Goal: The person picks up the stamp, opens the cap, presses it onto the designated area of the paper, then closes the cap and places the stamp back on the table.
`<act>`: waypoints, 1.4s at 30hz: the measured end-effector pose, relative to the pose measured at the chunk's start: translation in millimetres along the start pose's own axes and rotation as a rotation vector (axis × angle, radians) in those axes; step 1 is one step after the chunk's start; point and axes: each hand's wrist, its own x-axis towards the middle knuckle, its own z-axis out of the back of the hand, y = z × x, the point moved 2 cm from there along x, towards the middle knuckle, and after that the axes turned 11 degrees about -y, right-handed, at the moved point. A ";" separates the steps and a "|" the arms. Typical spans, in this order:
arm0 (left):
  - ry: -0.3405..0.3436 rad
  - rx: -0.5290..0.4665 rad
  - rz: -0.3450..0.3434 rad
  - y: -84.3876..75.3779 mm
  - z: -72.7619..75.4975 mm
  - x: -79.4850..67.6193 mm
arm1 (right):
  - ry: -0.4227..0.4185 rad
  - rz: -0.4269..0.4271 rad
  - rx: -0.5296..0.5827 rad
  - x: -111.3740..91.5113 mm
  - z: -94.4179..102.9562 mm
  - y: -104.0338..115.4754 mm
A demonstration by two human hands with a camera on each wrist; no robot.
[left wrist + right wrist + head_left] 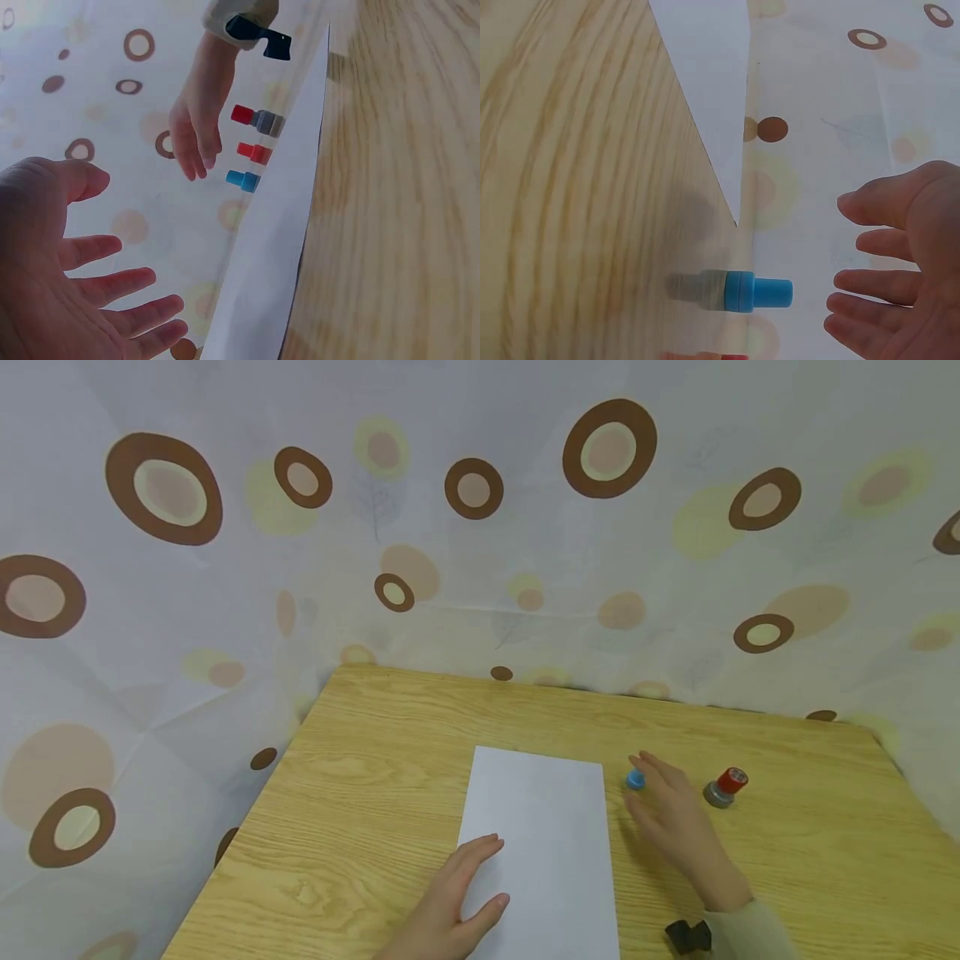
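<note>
A white sheet of paper [542, 843] lies on the wooden table. My left hand [453, 902] is over its left edge, fingers spread and holding nothing. To the right of the sheet stands a small blue stamp [759, 292], with a wide base and a narrower handle. My right hand [667, 814] hovers close to it with fingers extended and nothing in them. A red stamp [253, 153] stands beside the blue one in the left wrist view; the right hand hides it in the head view. Farther right is a grey stamp with a red handle [726, 787].
The wooden table [360, 760] meets a patterned cloth backdrop [480, 568] at the back and left. A black strap piece [687, 935] sits at the right wrist, by the light sleeve [750, 931].
</note>
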 end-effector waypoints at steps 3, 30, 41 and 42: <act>-0.004 -0.007 -0.020 -0.4 -4.3 -1.6 | 0.026 -0.033 -0.010 -0.6 -4.0 -2.6; 0.085 -0.026 0.004 -2.0 -30.6 -19.8 | 0.094 -0.166 -0.045 4.6 -20.4 -26.0; 0.083 -0.035 -0.018 -2.1 -33.7 -21.8 | 0.042 -0.168 -0.028 5.5 -20.8 -29.8; 0.083 -0.041 -0.022 -2.0 -33.9 -21.7 | 0.042 -0.171 -0.026 5.3 -20.8 -30.2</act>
